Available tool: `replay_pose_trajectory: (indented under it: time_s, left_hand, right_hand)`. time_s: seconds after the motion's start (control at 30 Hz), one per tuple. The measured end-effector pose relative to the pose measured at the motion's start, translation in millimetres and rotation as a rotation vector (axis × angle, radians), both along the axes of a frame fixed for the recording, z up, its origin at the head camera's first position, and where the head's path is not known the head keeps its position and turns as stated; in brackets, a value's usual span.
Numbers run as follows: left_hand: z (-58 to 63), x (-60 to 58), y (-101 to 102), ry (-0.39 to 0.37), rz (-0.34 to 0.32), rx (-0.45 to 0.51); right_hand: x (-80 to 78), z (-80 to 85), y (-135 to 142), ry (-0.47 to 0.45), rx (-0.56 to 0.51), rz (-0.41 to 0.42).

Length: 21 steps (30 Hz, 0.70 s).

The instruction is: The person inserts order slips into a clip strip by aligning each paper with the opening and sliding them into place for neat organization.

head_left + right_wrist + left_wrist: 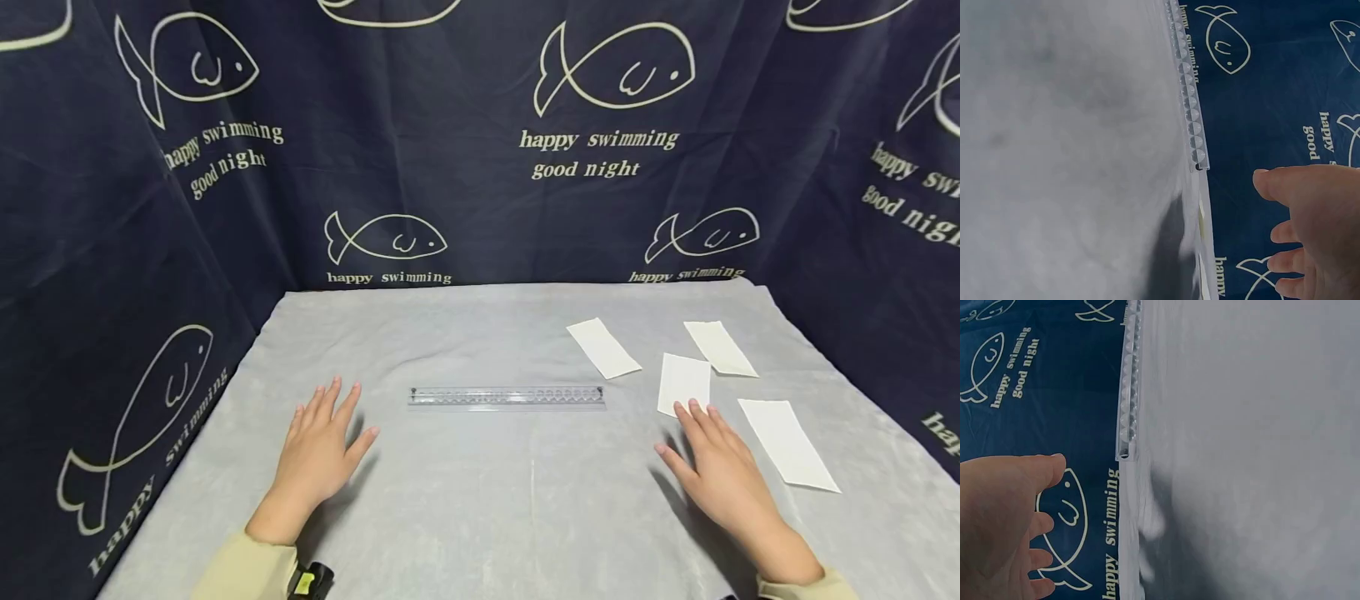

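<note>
A clear plastic ruler (507, 399) with rows of round cut-outs lies crosswise on the grey cloth. To its left, my left hand (317, 454) is held palm down over the cloth, fingers straight and spread, holding nothing. My right hand (720, 475) is likewise spread, with its fingertips overlapping the near edge of a white paper piece (684, 382) in the head view. Each wrist view shows one end of the ruler (1127, 394) beyond the thumb, and the right wrist view shows its cut-outs (1190, 103) clearly.
Three more white paper pieces lie at the right: one behind the ruler's right end (604, 348), one farther back (722, 348), and one beside my right hand (789, 443). A dark blue curtain (480, 183) with fish drawings stands around the cloth-covered table (480, 517).
</note>
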<state>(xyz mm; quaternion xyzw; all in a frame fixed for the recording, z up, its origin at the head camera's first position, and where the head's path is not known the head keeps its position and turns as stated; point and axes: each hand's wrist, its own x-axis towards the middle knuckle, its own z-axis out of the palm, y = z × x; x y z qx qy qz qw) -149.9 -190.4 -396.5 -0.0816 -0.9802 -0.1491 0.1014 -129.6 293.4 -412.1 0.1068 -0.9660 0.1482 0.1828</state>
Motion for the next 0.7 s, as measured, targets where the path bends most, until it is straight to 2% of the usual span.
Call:
replay_pose_trajectory:
  time_s: [0.23, 0.7]
  left_hand:
    - [3.3, -5.5, -0.1, -0.008, -0.009, 0.004]
    - [4.5, -23.5, 6.0, -0.016, -0.044, -0.004]
  right_hand:
    - [-0.1, 0.6, 2.4, -0.001, 0.001, -0.011]
    - [-5.6, 6.6, 3.3, -0.084, -0.018, -0.037]
